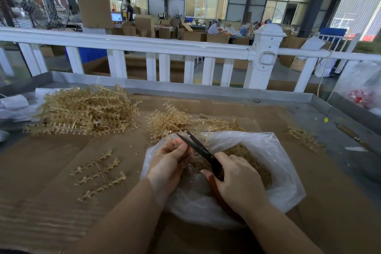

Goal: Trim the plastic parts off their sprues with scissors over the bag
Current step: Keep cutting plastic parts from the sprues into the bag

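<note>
over the clear bag (pixel 278 150), left hand (pixel 167 163) pinches a translucent amber sprue, right hand (pixel 237 181) grips black-bladed scissors (pixel 198 146).

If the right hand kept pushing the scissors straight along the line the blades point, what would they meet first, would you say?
Probably the sprue the left hand holds beside the scissors' tips, then the smaller sprue pile beyond the bag; depth is hard to judge.

Amber, see-through sprues (pixel 86 109) are glinting on the brown cardboard sheet (pixel 51 171). The scissors (pixel 206 155) are showing black blades and red handles over a cloudy clear plastic bag (pixel 278 161). A white railing (pixel 144 44) is gleaming behind.
</note>
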`<state>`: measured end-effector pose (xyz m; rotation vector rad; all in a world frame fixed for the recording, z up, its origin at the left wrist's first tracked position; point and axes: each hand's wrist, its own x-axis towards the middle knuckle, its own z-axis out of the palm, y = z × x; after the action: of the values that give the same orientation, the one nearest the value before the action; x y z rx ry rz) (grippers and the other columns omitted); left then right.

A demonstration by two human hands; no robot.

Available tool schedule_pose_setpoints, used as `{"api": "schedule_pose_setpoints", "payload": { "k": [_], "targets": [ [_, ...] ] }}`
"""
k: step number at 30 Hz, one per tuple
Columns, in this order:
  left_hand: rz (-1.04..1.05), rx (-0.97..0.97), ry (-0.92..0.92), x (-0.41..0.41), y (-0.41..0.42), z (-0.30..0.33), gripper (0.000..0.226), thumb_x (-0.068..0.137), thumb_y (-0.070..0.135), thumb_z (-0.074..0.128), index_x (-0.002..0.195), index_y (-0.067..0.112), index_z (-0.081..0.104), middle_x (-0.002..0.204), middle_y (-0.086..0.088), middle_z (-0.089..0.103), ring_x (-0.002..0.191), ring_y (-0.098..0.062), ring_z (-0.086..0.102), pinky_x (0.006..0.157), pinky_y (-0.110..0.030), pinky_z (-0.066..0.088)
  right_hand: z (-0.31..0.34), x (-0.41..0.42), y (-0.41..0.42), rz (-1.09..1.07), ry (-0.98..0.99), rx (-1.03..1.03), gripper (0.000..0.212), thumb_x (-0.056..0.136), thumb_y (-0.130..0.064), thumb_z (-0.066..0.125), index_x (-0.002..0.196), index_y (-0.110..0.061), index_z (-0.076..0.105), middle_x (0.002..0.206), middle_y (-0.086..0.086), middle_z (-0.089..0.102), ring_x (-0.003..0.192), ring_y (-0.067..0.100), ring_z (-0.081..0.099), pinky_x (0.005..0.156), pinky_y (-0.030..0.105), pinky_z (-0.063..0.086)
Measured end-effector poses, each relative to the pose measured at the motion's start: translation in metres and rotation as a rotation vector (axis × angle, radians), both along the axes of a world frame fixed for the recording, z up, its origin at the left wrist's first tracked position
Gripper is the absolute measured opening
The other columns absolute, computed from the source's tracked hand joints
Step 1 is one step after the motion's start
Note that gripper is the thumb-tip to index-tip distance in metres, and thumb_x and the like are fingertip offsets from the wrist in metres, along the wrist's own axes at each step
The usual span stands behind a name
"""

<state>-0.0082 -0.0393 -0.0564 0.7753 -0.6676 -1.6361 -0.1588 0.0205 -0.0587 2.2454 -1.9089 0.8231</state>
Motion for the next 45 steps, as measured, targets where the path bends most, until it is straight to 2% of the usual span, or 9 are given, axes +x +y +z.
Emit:
{"api": "schedule_pose_setpoints", "payload": {
  "k": [6,13,17,22,30,33,38,43,45],
  "targets": [
    [0.012,0.078,0.012,0.001,0.000,0.002,0.021,0.093,0.001,0.051,0.074,0.007,0.058,0.055,-0.001,0.060,0.050,-0.006,0.060,0.056,-0.018,0.054,0.001,0.004,-0.001,-0.022,0.005,0.046,0.036,0.087,-0.062,0.044,0.106,-0.032,0.051,0.092,-0.010,0.058,0.088,0.011,0.050,0.072,0.020,0.038],
    [-0.006,0.075,0.032,0.002,-0.001,0.002,0.022,0.093,0.002,0.050,0.074,0.007,0.059,0.059,-0.001,0.061,0.053,-0.007,0.059,0.056,-0.018,0.054,0.004,0.009,-0.003,-0.006,-0.034,0.088,0.036,0.090,-0.060,0.043,0.108,-0.030,0.050,0.096,-0.008,0.058,0.095,0.013,0.051,0.080,0.023,0.039],
    [-0.044,0.058,0.025,0.003,0.000,0.003,0.018,0.093,0.002,0.050,0.079,0.006,0.060,0.070,-0.005,0.056,0.059,-0.010,0.056,0.059,-0.018,0.051,0.009,0.010,-0.004,0.030,-0.064,0.125,0.032,0.089,-0.060,0.044,0.100,-0.030,0.049,0.087,-0.011,0.051,0.092,0.013,0.052,0.077,0.023,0.040],
    [-0.069,0.051,0.014,0.003,0.002,0.003,0.010,0.092,0.001,0.049,0.088,0.000,0.058,0.082,-0.015,0.054,0.074,-0.021,0.052,0.082,-0.032,0.045,0.012,0.008,-0.007,0.059,-0.081,0.162,0.030,0.089,-0.061,0.043,0.093,-0.032,0.046,0.087,-0.008,0.057,0.089,0.014,0.054,0.076,0.025,0.042],
    [-0.094,0.055,-0.016,0.003,0.005,0.008,0.015,0.096,0.003,0.044,0.100,-0.002,0.058,0.096,-0.021,0.060,0.083,-0.025,0.060,0.080,-0.031,0.054,0.006,0.016,-0.008,0.046,-0.084,0.102,0.035,0.090,-0.060,0.043,0.104,-0.029,0.050,0.092,-0.006,0.060,0.092,0.014,0.054,0.076,0.023,0.039],
    [-0.107,0.059,-0.019,0.003,0.007,0.009,0.020,0.097,0.002,0.041,0.111,-0.002,0.055,0.110,-0.026,0.055,0.095,-0.031,0.056,0.091,-0.038,0.048,0.005,0.020,-0.007,0.021,-0.062,0.066,0.037,0.091,-0.060,0.041,0.108,-0.028,0.049,0.097,-0.004,0.060,0.094,0.015,0.053,0.078,0.024,0.038],
    [-0.082,0.083,-0.016,0.003,0.006,0.009,0.018,0.097,0.000,0.041,0.109,0.000,0.053,0.109,-0.024,0.047,0.095,-0.033,0.045,0.098,-0.043,0.039,0.006,0.021,-0.007,0.012,-0.043,0.053,0.038,0.091,-0.060,0.040,0.108,-0.027,0.047,0.098,-0.003,0.060,0.096,0.016,0.053,0.081,0.024,0.039],
    [-0.059,0.060,-0.043,0.004,0.007,0.008,0.019,0.096,-0.001,0.042,0.083,0.002,0.056,0.085,-0.019,0.052,0.075,-0.027,0.052,0.081,-0.035,0.045,0.009,0.017,-0.004,0.006,-0.006,0.057,0.038,0.091,-0.061,0.038,0.110,-0.029,0.047,0.100,-0.003,0.059,0.097,0.016,0.051,0.083,0.026,0.040],
    [-0.061,0.068,-0.023,0.006,0.006,0.007,0.021,0.095,0.000,0.043,0.080,0.004,0.058,0.073,-0.013,0.057,0.060,-0.018,0.057,0.065,-0.027,0.052,0.010,0.017,-0.003,0.017,-0.023,0.076,0.037,0.091,-0.060,0.039,0.109,-0.029,0.047,0.101,-0.003,0.059,0.097,0.016,0.050,0.083,0.026,0.040]
  ]
}}
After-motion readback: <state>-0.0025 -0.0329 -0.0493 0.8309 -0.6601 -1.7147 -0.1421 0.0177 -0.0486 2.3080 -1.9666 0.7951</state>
